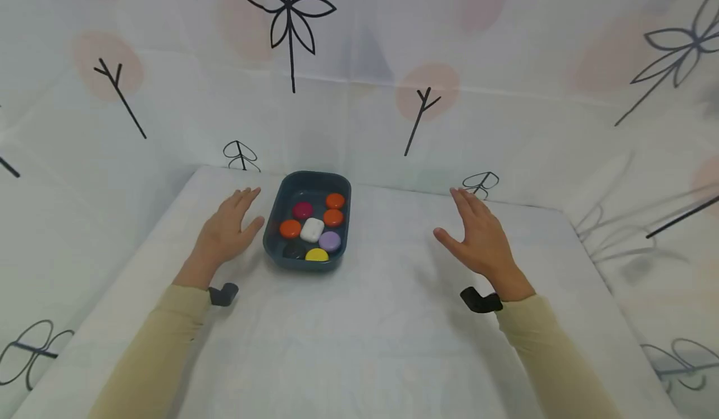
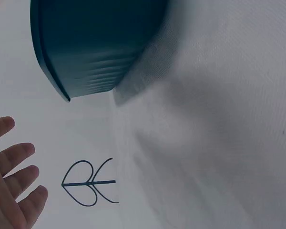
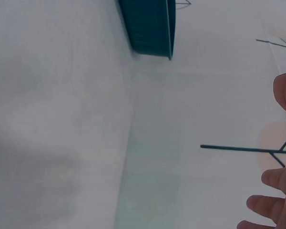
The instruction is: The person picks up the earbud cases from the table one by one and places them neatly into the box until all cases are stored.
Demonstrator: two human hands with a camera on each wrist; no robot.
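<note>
A dark teal plastic tray [image 1: 275, 253] stands on the white table, left of the middle. Inside lie several smooth rounded pieces: orange ones [image 1: 335, 201], a crimson one [image 1: 303, 210], a white one [image 1: 312, 230], a lilac one [image 1: 329, 241], a yellow one [image 1: 317, 255] and a black one [image 1: 293, 250]. My left hand [image 1: 227, 228] hovers just left of the tray, fingers extended and holding nothing. Well to the tray's right, my right hand [image 1: 477, 238] is raised over the table with its fingers spread, also holding nothing. In the left wrist view the tray's outer wall [image 2: 100, 47] appears above the fingertips.
A white cloth covers the table [image 1: 348, 344]. Behind and beside it hangs a pale curtain [image 1: 359, 113] printed with black flowers and twigs, meeting the table's back edge close behind the tray. Dark bands [image 1: 480, 300] sit on both wrists.
</note>
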